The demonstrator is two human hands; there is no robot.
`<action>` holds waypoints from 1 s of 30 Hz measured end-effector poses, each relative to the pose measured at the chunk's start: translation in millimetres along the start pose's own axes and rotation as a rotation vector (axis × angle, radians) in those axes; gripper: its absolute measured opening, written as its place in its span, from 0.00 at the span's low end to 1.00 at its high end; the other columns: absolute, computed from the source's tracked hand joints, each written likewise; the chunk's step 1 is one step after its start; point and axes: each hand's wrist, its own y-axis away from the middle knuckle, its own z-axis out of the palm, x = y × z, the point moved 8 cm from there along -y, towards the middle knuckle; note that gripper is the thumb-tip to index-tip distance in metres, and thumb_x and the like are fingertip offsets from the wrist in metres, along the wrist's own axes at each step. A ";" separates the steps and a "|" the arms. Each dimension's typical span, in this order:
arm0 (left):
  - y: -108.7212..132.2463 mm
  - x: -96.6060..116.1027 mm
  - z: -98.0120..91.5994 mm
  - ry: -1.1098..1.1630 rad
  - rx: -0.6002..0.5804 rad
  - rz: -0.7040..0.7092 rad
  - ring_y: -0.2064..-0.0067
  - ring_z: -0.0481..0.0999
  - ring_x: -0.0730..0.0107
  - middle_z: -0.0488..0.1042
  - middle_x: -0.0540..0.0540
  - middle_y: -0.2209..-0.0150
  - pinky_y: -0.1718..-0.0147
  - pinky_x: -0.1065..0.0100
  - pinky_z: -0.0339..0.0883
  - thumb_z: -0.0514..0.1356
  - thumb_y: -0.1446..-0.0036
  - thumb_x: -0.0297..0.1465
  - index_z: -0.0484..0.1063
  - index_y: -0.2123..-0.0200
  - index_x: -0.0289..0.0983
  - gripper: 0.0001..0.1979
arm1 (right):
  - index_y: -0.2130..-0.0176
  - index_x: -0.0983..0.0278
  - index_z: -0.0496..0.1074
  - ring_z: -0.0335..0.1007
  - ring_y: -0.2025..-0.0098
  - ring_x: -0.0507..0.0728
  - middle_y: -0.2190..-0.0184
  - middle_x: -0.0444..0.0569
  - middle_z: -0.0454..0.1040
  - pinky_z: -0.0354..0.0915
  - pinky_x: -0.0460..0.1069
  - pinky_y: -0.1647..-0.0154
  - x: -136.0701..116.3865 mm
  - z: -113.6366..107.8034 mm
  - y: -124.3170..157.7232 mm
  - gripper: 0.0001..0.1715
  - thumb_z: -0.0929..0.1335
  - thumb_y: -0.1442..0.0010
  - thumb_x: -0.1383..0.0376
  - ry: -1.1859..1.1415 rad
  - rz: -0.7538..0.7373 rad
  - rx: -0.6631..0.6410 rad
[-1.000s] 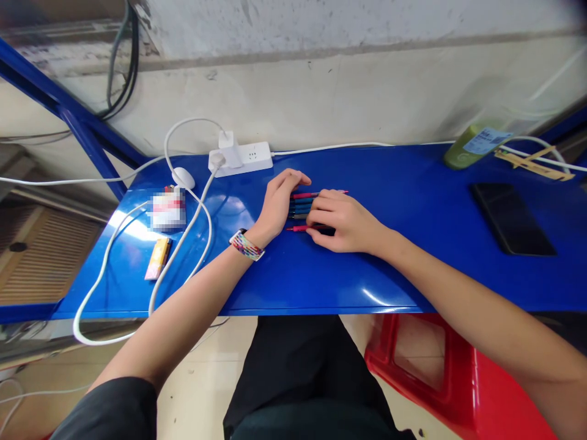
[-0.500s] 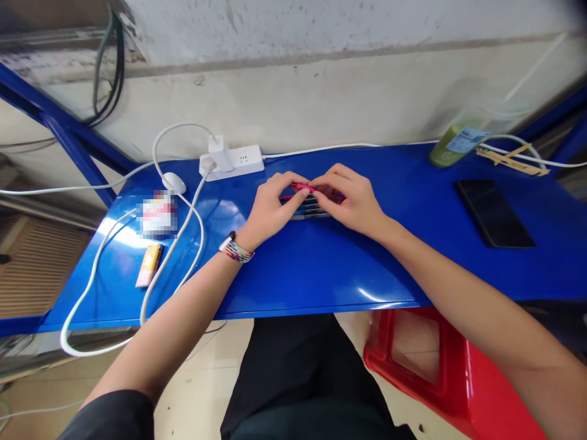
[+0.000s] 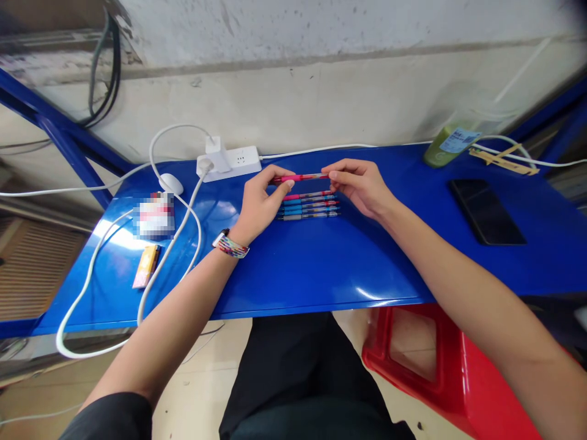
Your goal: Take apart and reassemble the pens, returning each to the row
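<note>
Between my two hands a pink pen (image 3: 305, 177) is held level, just behind a row of pens. My left hand (image 3: 262, 198) pinches its pink grip end between thumb and fingers. At the other end, my right hand (image 3: 358, 183) has its thumb and fingertips closed on the clear barrel's tip. Several pens lie side by side on the table below: another pink pen (image 3: 312, 195) at the back, blue pens (image 3: 305, 206) in the middle and a grey-gripped pen (image 3: 308, 216) nearest me. My left fingers cover some of their left ends.
On the blue table (image 3: 330, 269), a white power strip (image 3: 243, 160), mouse (image 3: 171, 184), lighter (image 3: 147, 266) and looping white cable (image 3: 170, 247) lie leftward. Rightward are a phone (image 3: 486, 212), a green drink cup (image 3: 443, 146) and wooden sticks (image 3: 502, 161). A red stool (image 3: 452, 373) stands below.
My hands have moved apart along the pink pen, with my right hand now at its right end. More of the row of pens shows. The view has shifted slightly.
</note>
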 end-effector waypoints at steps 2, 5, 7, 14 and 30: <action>-0.3 -0.9 -0.3 0.008 0.004 0.009 0.53 0.86 0.62 0.89 0.45 0.54 0.47 0.60 0.79 0.68 0.29 0.32 0.85 0.53 0.41 0.05 | 0.64 0.59 0.89 0.73 0.68 0.53 0.67 0.46 0.83 0.76 0.52 0.62 1.1 0.4 0.9 0.20 0.88 0.53 0.53 -0.039 0.017 0.005; -0.9 0.4 -2.4 0.000 0.022 0.020 0.54 0.85 0.62 0.89 0.45 0.54 0.49 0.61 0.79 0.69 0.29 0.34 0.86 0.53 0.41 0.06 | 0.62 0.59 0.89 0.74 0.66 0.53 0.66 0.46 0.83 0.77 0.53 0.60 2.4 -0.3 1.1 0.20 0.89 0.53 0.54 -0.069 0.027 0.017; -1.0 1.2 -3.8 -0.005 0.036 0.021 0.57 0.85 0.63 0.89 0.46 0.56 0.52 0.62 0.78 0.70 0.28 0.38 0.86 0.54 0.41 0.08 | 0.61 0.59 0.90 0.75 0.66 0.54 0.67 0.46 0.83 0.78 0.53 0.58 3.8 0.3 1.2 0.21 0.89 0.53 0.55 -0.084 0.031 0.021; -2.6 -11.7 -5.9 0.061 0.070 -0.075 0.75 0.72 0.70 0.72 0.49 0.79 0.69 0.65 0.69 0.58 0.19 0.55 0.72 0.77 0.40 0.35 | 0.59 0.58 0.90 0.78 0.66 0.55 0.69 0.44 0.82 0.78 0.54 0.58 5.0 10.5 4.6 0.23 0.90 0.53 0.54 -0.086 0.018 -0.012; -8.8 -14.3 -5.9 0.117 0.027 -0.080 0.69 0.80 0.68 0.79 0.50 0.72 0.62 0.65 0.76 0.69 0.26 0.50 0.80 0.61 0.41 0.19 | 0.58 0.58 0.89 0.73 0.67 0.54 0.69 0.44 0.79 0.75 0.52 0.61 9.6 3.3 -0.5 0.22 0.88 0.50 0.54 -0.061 0.019 0.011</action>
